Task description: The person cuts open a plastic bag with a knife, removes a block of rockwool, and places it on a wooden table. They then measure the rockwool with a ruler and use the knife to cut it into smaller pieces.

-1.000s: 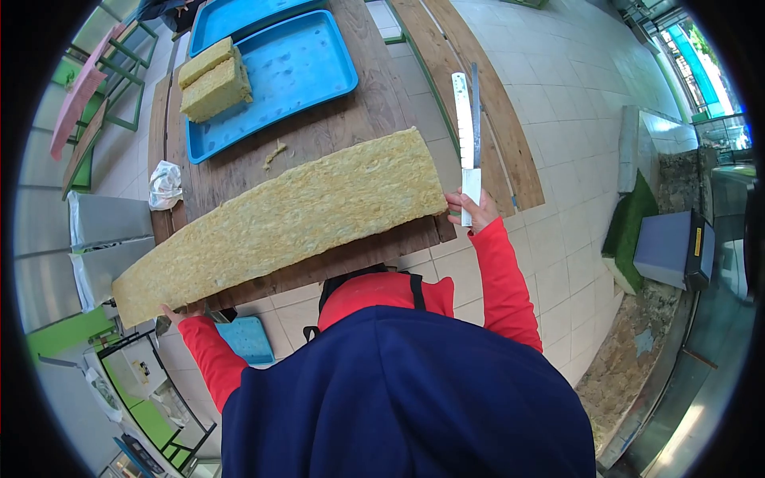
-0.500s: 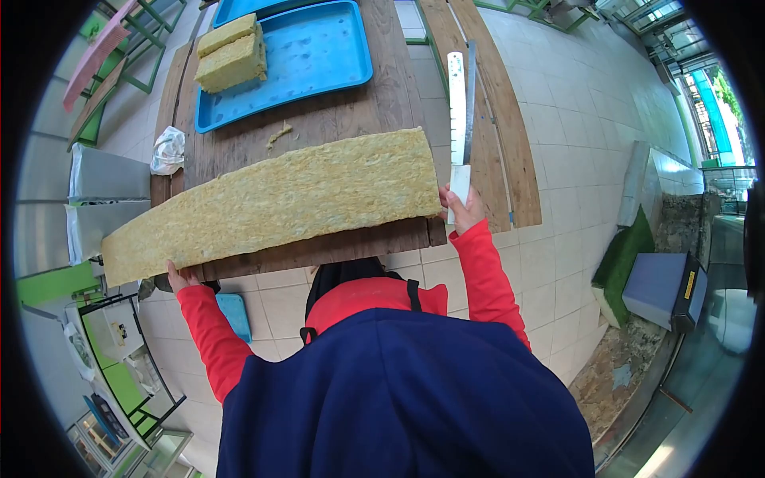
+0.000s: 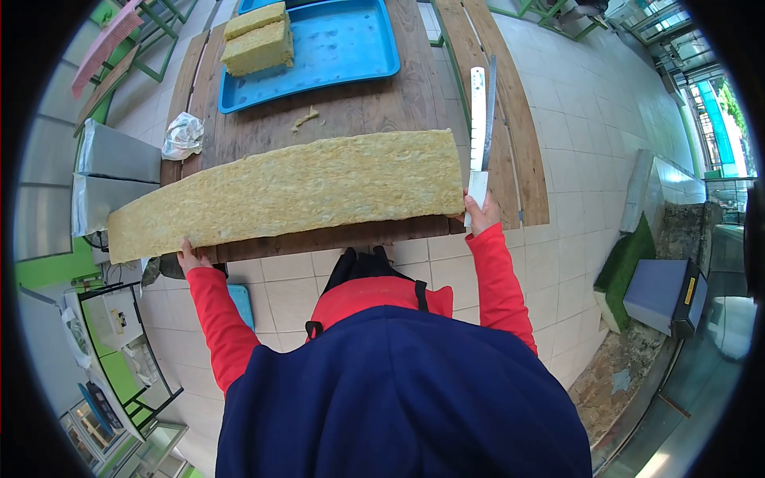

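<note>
A long, fibrous yellow slab of coarse, woolly material lies across the planked wooden tabletop, its left end overhanging the edge. The left hand grips the slab's near edge from beneath. The right hand is clenched around a white ruler and a long knife, touching the slab's right end.
</note>
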Demonstrator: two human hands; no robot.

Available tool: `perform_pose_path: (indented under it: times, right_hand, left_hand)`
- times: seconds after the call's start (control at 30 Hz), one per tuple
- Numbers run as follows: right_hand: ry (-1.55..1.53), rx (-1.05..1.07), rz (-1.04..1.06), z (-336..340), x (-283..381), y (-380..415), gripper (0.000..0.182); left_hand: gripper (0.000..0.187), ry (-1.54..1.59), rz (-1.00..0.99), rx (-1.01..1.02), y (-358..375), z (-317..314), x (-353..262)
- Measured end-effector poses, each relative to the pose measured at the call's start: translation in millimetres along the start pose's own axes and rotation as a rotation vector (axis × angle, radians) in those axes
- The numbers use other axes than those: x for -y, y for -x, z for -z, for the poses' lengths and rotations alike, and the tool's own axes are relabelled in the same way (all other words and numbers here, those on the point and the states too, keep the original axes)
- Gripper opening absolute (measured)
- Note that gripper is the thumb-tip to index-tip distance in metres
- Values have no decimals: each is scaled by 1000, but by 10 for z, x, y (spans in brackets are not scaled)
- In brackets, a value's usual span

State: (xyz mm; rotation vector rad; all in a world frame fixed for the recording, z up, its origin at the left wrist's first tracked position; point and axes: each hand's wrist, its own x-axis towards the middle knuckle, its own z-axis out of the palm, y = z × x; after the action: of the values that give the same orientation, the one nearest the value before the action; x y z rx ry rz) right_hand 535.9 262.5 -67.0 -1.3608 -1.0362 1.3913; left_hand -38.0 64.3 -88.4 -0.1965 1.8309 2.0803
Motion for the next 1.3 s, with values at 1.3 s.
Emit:
perform_pose_path:
  times: [1.3]
  right_hand:
    - [-264,754,-361,-344,585,417,39]
  left_hand:
    - [19,-261,333,1166,3563,-2070,493]
